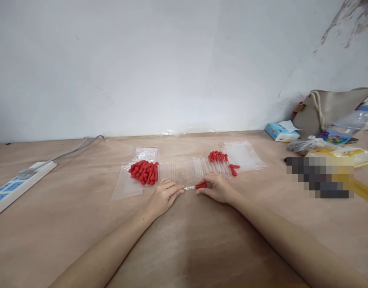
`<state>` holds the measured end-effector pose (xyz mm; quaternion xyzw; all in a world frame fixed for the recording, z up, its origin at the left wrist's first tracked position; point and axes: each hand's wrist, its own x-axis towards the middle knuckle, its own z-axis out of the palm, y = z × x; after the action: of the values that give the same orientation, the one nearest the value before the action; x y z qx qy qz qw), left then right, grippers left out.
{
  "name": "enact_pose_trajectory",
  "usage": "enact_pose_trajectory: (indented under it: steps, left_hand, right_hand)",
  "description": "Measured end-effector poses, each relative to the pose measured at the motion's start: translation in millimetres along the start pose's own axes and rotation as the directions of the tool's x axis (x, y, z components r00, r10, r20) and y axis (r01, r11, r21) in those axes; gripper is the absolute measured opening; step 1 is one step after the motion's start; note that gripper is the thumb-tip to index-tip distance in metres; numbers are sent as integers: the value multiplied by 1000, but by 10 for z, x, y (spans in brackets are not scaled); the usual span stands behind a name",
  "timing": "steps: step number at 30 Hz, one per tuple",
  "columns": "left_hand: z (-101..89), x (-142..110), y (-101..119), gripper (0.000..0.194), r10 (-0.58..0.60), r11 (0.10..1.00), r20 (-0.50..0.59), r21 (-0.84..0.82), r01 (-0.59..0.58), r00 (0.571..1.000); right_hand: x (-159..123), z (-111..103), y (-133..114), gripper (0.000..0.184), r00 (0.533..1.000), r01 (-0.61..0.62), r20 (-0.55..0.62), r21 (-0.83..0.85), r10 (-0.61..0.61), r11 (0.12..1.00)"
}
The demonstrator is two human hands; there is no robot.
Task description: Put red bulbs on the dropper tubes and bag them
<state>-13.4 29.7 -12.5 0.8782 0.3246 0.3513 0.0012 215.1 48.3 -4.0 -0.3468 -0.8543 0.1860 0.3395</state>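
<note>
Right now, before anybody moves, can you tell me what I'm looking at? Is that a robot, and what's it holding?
No robot here, just a person with two bare hands. There is one picture, from a camera worn on the person's head, looking forward and down at the table.

The left hand holds one end of a thin clear tube. The right hand pinches the red bulb at its other end.

Behind the left hand are a pile of red bulbs and some clear tubes. Behind the right hand, more tubes have red ends, near flat clear bags.

A power strip lies far left. Far right are a tissue box, a bottle and a blocky patch hiding something I can't make out.
</note>
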Motion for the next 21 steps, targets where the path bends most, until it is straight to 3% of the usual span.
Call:
enact_pose_trajectory:
  steps: [5, 14, 18, 21]
  left_hand:
    - [8, -8, -15, 16, 16, 1000, 24, -1, -15, 1000]
    - [8, -13, -17, 17, 20, 1000, 13, -18, -20, 1000]
    - [-15, 9, 20, 16, -13, 998, 1, -56, 13, 1000]
    - [-41, 30, 50, 17, -23, 996, 9, -85, 24, 1000]
  right_hand:
    - [12, 25, -9, 10, 996, 49, 77, 54, -53, 997]
    - [0, 71, -30, 10, 999, 47, -6, 51, -46, 998]
    - [15, 9, -81, 13, 1000, 20, 15, 190, -23, 982]
    - [66, -30, -104, 18, 999, -25, -33, 339, 38, 940]
